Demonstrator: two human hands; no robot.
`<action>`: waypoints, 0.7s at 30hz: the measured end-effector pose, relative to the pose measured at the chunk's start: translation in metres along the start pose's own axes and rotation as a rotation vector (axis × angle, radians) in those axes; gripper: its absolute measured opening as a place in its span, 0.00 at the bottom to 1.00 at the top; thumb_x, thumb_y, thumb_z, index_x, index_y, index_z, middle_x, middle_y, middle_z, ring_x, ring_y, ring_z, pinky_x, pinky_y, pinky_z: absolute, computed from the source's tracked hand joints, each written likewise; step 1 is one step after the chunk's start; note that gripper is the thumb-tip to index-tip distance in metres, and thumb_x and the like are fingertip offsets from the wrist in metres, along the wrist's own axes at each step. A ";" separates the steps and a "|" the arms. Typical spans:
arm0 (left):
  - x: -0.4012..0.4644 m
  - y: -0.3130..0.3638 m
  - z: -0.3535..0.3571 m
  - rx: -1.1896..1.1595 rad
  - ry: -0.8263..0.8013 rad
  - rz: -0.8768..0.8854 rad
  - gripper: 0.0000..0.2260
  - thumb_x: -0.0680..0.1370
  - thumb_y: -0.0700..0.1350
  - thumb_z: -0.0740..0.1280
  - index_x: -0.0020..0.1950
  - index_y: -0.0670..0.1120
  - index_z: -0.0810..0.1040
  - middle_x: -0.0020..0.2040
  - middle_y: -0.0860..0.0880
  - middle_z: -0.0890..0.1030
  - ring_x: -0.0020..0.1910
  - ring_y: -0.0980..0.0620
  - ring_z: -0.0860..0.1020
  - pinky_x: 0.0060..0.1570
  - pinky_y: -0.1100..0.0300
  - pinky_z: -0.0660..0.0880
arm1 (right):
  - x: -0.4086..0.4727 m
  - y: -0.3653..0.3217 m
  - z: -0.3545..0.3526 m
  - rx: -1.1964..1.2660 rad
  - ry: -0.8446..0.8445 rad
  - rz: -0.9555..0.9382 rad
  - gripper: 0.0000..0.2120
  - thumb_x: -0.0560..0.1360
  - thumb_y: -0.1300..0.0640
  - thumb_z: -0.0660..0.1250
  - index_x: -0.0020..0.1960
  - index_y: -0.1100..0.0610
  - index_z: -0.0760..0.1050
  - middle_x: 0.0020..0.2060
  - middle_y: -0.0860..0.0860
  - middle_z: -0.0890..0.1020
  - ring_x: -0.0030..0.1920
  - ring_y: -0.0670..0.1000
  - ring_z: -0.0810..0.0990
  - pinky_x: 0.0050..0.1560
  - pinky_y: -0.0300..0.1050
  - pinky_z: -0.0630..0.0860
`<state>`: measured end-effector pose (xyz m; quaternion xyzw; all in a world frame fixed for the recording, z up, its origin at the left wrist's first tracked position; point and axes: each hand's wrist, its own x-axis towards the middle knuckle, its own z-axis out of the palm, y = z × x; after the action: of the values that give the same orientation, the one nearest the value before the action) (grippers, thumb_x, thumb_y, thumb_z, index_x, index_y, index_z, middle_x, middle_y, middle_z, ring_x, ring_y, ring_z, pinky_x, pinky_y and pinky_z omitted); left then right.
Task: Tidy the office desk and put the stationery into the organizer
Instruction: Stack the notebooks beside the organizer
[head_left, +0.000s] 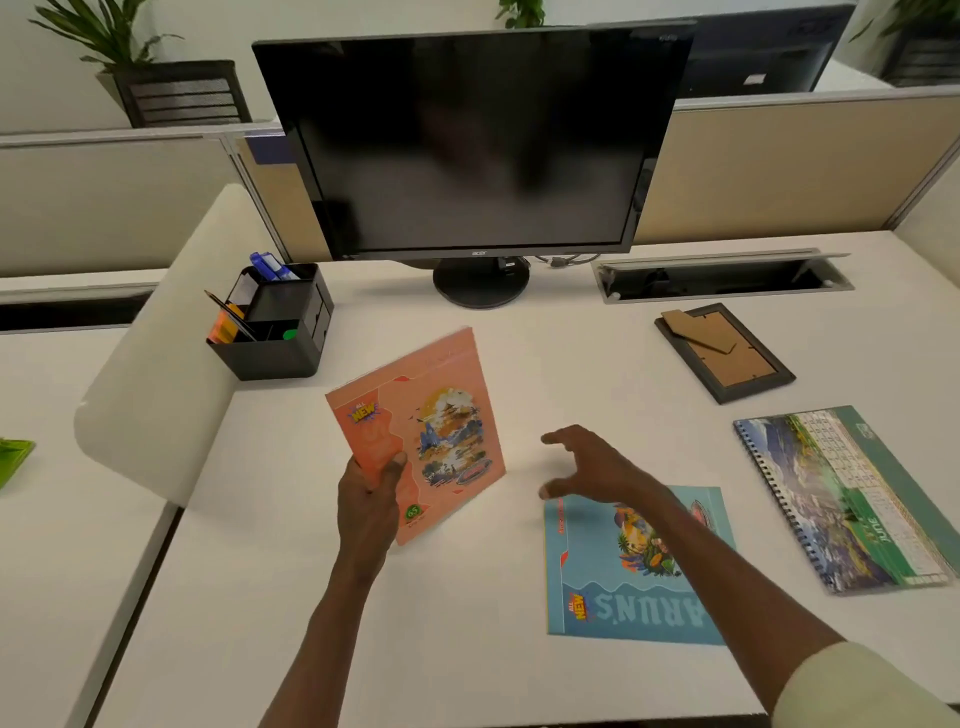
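My left-hand fingers (387, 470) pinched the orange notebook (423, 431), raised in front of the monitor (467, 145). My right hand (589, 465) hovered spread and empty. Advisable: lay it squarely on the blue notebook (631, 566), edges aligned.

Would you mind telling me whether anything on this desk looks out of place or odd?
Yes: the picture frame lies face down at the right, its cardboard back and stand showing. The blue notebook lies upside down to the viewer.
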<state>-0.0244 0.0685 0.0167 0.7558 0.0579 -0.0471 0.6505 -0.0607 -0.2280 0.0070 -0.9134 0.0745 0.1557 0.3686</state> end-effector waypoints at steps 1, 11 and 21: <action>0.000 -0.001 -0.002 0.004 0.017 -0.001 0.11 0.79 0.50 0.66 0.61 0.51 0.76 0.52 0.55 0.84 0.46 0.53 0.84 0.41 0.54 0.80 | -0.004 0.011 -0.004 -0.063 -0.046 0.019 0.41 0.63 0.47 0.80 0.71 0.53 0.66 0.67 0.50 0.68 0.68 0.51 0.64 0.66 0.46 0.64; -0.002 -0.004 -0.007 0.004 0.062 -0.030 0.11 0.79 0.51 0.66 0.61 0.53 0.75 0.52 0.54 0.83 0.46 0.52 0.84 0.42 0.52 0.80 | -0.020 0.053 -0.003 -0.407 -0.023 0.065 0.27 0.58 0.47 0.79 0.52 0.50 0.70 0.49 0.48 0.65 0.53 0.51 0.65 0.47 0.46 0.62; -0.016 -0.008 -0.008 0.007 0.155 -0.066 0.08 0.79 0.50 0.67 0.57 0.51 0.76 0.48 0.53 0.84 0.42 0.53 0.83 0.34 0.59 0.76 | -0.023 0.048 -0.007 -0.171 -0.046 0.111 0.22 0.58 0.57 0.79 0.39 0.50 0.66 0.36 0.47 0.79 0.35 0.51 0.78 0.37 0.44 0.70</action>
<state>-0.0412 0.0772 0.0120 0.7572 0.1326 -0.0102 0.6395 -0.0931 -0.2666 -0.0111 -0.9322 0.1029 0.2028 0.2816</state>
